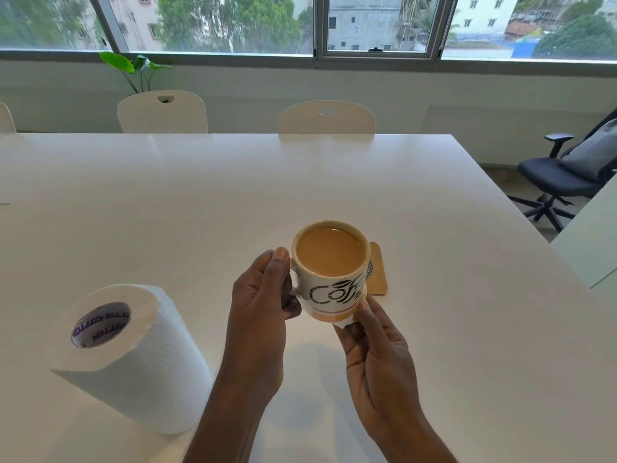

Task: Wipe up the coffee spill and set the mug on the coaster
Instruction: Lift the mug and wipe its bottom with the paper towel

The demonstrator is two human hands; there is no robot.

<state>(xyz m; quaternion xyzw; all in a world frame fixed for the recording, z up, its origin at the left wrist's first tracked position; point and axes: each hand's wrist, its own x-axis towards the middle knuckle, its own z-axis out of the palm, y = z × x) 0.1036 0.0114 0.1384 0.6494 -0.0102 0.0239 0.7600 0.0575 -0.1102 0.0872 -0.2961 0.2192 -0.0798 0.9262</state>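
Mug (334,279) of milky coffee held above the white bench (200,195), lifted clear of the surface, upright, nearly full. Left hand (263,295) closed on the handle side, thumb up by the rim, fingers curled through or around the handle. Right hand (370,342) under the mug's lower right edge, fingertips pinching a small white scrap of tissue (344,324) against the base. Wooden coaster (379,269) flat on the bench just behind and right of the mug, partly hidden by it, toward the middle of the bench. Paper towel roll (130,355) lying tilted near the bench's near-left edge, well apart from the mug. No spill discernible on the visible bench surface.
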